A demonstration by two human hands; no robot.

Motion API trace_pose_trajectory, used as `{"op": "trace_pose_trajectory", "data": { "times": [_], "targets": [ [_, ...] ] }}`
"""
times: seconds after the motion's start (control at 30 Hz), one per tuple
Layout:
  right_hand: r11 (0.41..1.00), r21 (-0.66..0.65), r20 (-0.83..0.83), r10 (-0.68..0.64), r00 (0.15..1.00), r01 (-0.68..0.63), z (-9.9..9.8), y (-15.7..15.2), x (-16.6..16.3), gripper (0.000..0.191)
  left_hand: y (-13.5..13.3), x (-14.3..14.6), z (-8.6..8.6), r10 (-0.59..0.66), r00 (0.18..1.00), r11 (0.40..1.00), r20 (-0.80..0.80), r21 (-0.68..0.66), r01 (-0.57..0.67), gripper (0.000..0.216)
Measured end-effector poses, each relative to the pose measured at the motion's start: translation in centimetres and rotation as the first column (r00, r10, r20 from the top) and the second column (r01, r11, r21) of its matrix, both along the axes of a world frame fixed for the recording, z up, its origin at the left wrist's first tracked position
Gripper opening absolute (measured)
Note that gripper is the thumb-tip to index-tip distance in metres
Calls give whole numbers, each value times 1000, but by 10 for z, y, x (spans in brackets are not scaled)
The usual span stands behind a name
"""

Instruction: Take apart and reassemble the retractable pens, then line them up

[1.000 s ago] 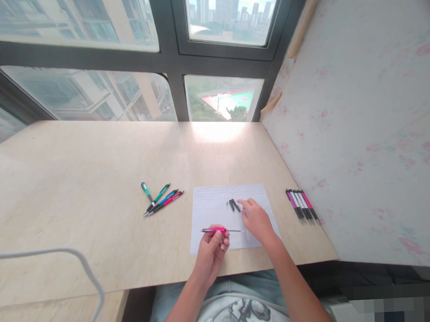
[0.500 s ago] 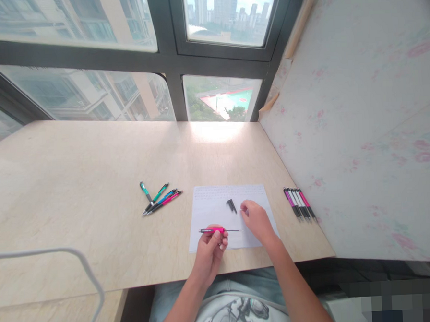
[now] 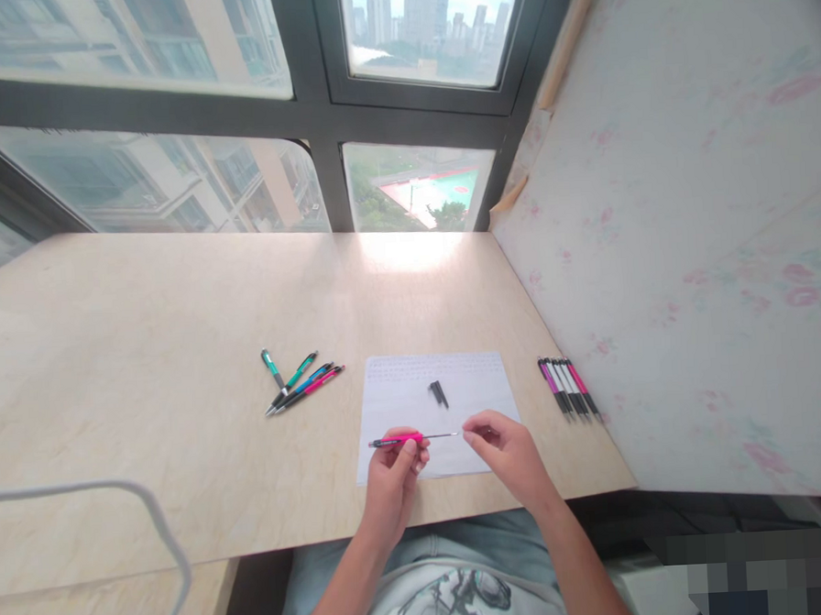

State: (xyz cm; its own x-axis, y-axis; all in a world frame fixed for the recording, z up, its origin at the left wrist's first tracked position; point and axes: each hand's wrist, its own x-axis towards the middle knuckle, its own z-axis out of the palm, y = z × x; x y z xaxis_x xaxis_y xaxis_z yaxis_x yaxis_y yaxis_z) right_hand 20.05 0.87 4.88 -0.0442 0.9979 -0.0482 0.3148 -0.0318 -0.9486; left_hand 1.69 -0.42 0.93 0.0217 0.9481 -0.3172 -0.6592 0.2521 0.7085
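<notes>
My left hand (image 3: 392, 474) pinches a pink pen barrel (image 3: 396, 439) held level over a white sheet of paper (image 3: 402, 404). A thin refill sticks out of the barrel toward the right. My right hand (image 3: 504, 449) is closed in a pinch at the refill's tip (image 3: 451, 434), apparently on a small part too tiny to name. A small black pen part (image 3: 439, 393) lies on the paper just beyond both hands.
Several coloured pens (image 3: 297, 382) lie left of the paper on the pale wooden desk (image 3: 144, 358). A row of several pens (image 3: 567, 386) sits by the floral wall panel (image 3: 689, 238) on the right. A white wire frame (image 3: 117, 493) sits front left. Windows run behind the desk.
My right hand drew back from the black parts on the paper and came to the refill's tip. One of the two black parts is gone from the paper. The left hand stayed nearly still.
</notes>
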Motion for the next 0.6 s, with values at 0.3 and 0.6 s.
{"op": "trace_pose_trajectory", "data": {
  "times": [0.3, 0.6],
  "targets": [
    [1000, -4, -13, -21, 1000, 21, -6, 1, -6, 16, 1, -3, -3, 16, 1000, 1000, 21, -7, -16, 15],
    [997, -55, -93, -65, 994, 60, -11, 3, -7, 19, 4, -4, -4, 17, 998, 999, 63, -44, -15, 16]
  ]
}}
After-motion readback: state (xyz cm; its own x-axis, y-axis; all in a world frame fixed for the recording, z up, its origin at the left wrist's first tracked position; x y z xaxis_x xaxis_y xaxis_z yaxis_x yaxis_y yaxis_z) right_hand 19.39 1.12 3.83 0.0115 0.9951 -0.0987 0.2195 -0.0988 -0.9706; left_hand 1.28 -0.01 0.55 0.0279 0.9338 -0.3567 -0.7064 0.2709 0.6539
